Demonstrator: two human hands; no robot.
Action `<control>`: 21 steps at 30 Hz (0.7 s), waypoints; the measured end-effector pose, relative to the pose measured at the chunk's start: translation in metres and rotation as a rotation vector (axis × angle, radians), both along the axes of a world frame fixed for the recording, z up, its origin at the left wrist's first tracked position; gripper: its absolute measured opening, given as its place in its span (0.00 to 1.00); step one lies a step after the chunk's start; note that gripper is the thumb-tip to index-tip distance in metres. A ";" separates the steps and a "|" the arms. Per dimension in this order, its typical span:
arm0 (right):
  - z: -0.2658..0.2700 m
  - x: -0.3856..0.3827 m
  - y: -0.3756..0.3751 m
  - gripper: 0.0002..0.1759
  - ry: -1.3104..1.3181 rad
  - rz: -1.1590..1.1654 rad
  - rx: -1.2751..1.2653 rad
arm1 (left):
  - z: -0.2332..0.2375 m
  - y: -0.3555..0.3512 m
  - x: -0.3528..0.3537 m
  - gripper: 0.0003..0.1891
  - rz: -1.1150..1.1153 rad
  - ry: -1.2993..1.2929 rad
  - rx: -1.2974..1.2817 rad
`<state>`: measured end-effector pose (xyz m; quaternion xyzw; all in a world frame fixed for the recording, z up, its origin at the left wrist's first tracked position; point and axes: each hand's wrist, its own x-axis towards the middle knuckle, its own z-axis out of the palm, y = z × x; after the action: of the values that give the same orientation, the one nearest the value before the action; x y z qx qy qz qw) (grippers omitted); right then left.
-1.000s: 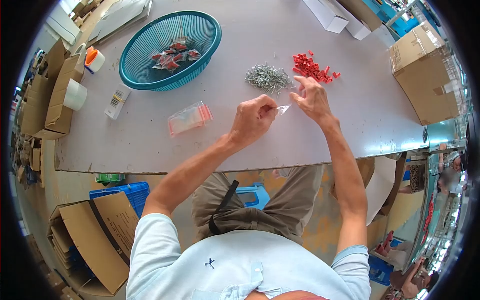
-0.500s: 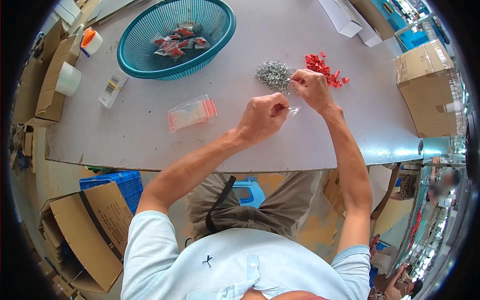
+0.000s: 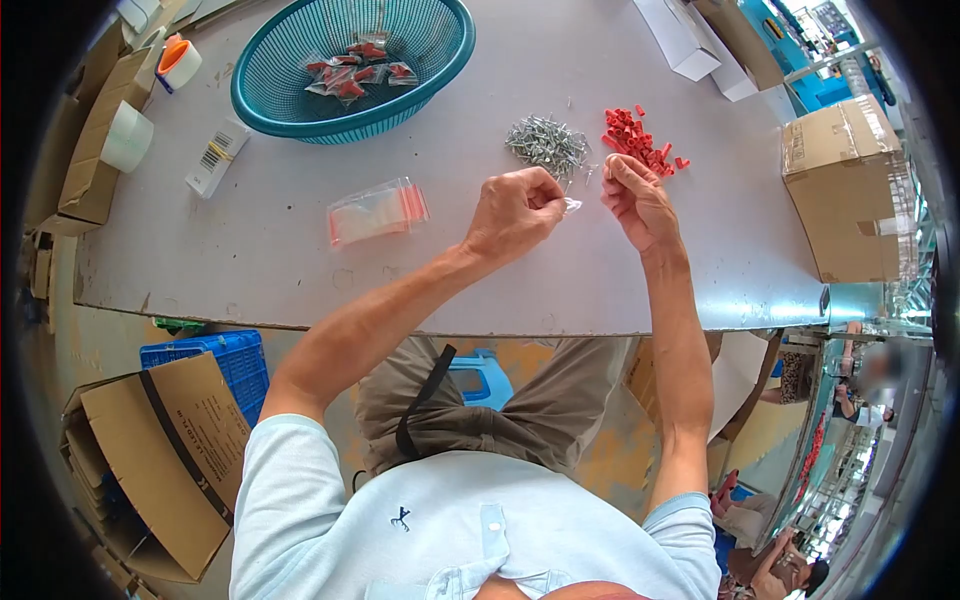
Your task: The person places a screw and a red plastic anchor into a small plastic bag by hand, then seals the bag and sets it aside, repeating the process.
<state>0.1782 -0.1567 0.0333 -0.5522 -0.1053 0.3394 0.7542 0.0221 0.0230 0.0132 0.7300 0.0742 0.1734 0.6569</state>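
My left hand (image 3: 515, 212) is closed in a pinch on a small clear plastic bag (image 3: 572, 205), most of it hidden by the fingers. To its right, my right hand (image 3: 640, 200) has thumb and fingertips pressed together; what they hold, if anything, is too small to make out. Just beyond both hands lies a pile of silver screws (image 3: 545, 143), with a few loose ones near my right fingertips. A heap of small red tube-shaped pieces (image 3: 640, 140) sits right behind my right hand. Left of my left hand rests a stack of flat clear bags with red edges (image 3: 378, 214).
A teal mesh basket (image 3: 262, 118) at the back left holds several filled bags with red pieces. A labelled white box (image 3: 216, 160), tape rolls (image 3: 128, 136) and a carton (image 3: 90, 170) stand left. Another carton (image 3: 845, 180) stands right; white boxes (image 3: 690, 45) lie at the back.
My right hand has moved back from the screw pile, slightly right and toward me, and its palm has turned more upward. My left hand has shifted slightly left, keeping the bag. The view has shifted slightly.
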 end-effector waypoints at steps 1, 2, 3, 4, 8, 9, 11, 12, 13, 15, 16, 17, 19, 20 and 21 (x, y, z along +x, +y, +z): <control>0.001 -0.007 0.000 0.08 0.000 0.003 -0.002 | 0.003 0.002 0.000 0.05 0.003 0.000 -0.002; 0.002 -0.016 0.002 0.08 -0.030 -0.012 0.004 | 0.007 0.004 -0.001 0.06 -0.011 0.057 -0.075; 0.003 -0.026 0.004 0.07 -0.058 -0.025 0.010 | 0.009 0.007 -0.001 0.07 -0.023 0.115 -0.148; 0.005 -0.035 0.005 0.07 -0.109 -0.020 0.005 | 0.010 0.009 -0.002 0.07 -0.016 0.119 -0.150; 0.002 -0.066 0.023 0.06 -0.367 -0.107 -0.014 | 0.009 0.012 -0.004 0.09 -0.067 0.146 -0.243; 0.000 -0.069 0.027 0.06 -0.454 -0.106 0.011 | 0.008 0.013 -0.004 0.10 -0.093 0.146 -0.266; -0.003 -0.073 0.030 0.06 -0.542 -0.104 0.036 | 0.010 0.014 -0.005 0.10 -0.106 0.148 -0.291; -0.005 -0.075 0.032 0.05 -0.562 -0.082 0.033 | 0.011 0.015 -0.005 0.10 -0.119 0.148 -0.317; -0.006 -0.076 0.032 0.05 -0.582 -0.058 0.030 | 0.010 0.016 -0.005 0.10 -0.115 0.146 -0.318; -0.012 -0.074 0.031 0.06 -0.592 -0.050 0.029 | 0.006 0.017 -0.003 0.10 -0.152 0.129 -0.357; -0.013 -0.073 0.029 0.06 -0.599 -0.046 0.027 | 0.007 0.018 -0.003 0.10 -0.149 0.127 -0.360; -0.014 -0.072 0.027 0.06 -0.600 -0.042 0.025 | 0.007 0.019 -0.004 0.10 -0.167 0.126 -0.388; -0.014 -0.071 0.022 0.06 -0.629 0.000 0.013 | 0.008 0.020 -0.004 0.09 -0.183 0.124 -0.419; -0.014 -0.071 0.020 0.06 -0.629 0.002 0.011 | 0.008 0.021 -0.005 0.09 -0.194 0.129 -0.441; -0.014 -0.070 0.018 0.07 -0.647 0.021 -0.007 | 0.009 0.021 -0.005 0.09 -0.206 0.133 -0.463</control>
<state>0.1078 -0.1389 0.0197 -0.6328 -0.3440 0.1542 0.6763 0.0171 0.0437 0.0217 0.5738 0.0802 0.0353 0.8143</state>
